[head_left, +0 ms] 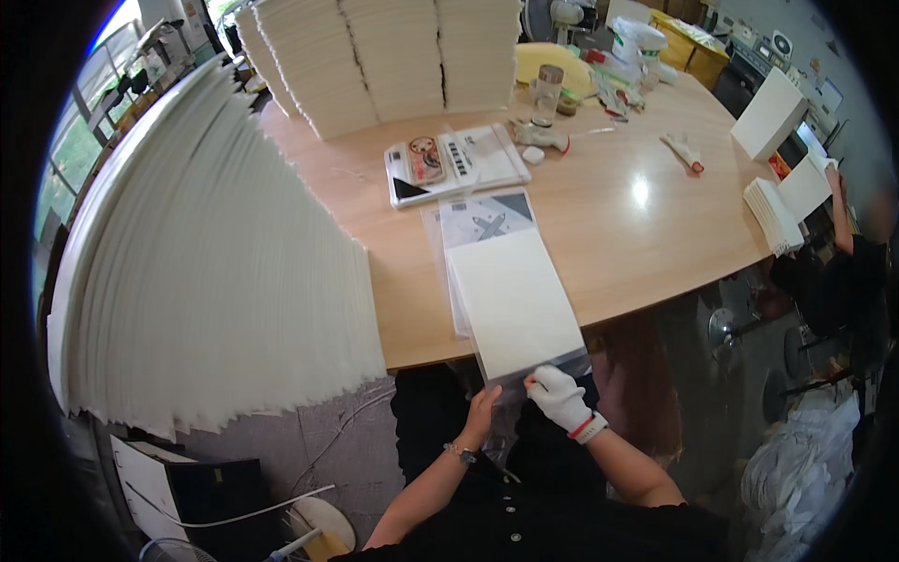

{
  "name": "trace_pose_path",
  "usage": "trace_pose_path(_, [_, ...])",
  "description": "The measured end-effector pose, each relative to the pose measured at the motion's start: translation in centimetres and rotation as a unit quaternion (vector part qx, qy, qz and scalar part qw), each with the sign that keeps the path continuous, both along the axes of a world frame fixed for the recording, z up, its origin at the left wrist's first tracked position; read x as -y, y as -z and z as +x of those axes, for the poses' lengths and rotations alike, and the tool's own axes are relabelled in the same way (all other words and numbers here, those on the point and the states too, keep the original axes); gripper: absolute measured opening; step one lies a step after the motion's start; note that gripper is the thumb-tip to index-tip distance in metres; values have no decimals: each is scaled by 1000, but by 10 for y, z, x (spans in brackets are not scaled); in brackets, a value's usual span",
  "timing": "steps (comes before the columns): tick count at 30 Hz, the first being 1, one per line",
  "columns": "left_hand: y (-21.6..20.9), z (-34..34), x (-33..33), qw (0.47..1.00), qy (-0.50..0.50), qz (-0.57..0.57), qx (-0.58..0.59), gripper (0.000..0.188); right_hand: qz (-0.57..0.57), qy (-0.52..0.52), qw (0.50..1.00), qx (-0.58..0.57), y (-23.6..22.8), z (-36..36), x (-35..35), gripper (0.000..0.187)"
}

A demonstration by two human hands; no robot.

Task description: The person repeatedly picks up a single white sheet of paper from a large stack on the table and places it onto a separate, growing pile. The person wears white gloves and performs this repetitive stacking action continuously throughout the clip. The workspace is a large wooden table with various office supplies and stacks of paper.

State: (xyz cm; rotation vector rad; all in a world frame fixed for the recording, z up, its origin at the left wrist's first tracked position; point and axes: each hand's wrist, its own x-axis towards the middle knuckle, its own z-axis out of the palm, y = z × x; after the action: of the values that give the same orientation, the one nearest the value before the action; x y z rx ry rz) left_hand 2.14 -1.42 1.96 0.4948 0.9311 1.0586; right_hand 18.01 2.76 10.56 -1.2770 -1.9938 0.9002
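Note:
A clear plastic bag point(567, 360) with a stack of cream-white paper point(517, 304) in it lies at the table's front edge, its near end overhanging me. My bare left hand point(482, 415) grips the left corner of that near end. In a white glove, my right hand point(559, 398) is closed on the bag's near edge, right of the left hand. Under the paper's far end shows a printed grey-and-white cover point(487, 217) with a crossed-pencil picture. Other flat clear sleeves point(434, 225) stick out beneath on the left.
Tall stacks of white paper rise on the left point(215, 272) and at the back point(393, 66). Beyond the bag lie a pile of packaged pads point(506, 157), a bottle point(547, 96) and gloves point(684, 152). At the right, another person's hand point(833, 178) holds paper near a white box point(770, 114).

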Motion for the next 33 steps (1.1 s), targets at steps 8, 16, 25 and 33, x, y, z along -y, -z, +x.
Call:
trace_pose_path(8, [3,12,3,995,-87,-53,-1,40,28,-201,977,72,14,-27,-16,13])
trace_pose_path(16, [-3,-16,7,995,-29,7,-98,35,-67,91,818,565,39,212,-61,17])
trace_pose_path(25, [-47,-36,-10,598,-1,411,-688,39,201,-76,972,99,8,96,-50,21])
trace_pose_path(33, [-49,-42,-48,743,12,286,-606,19,91,-42,978,181,7,85,-88,24])
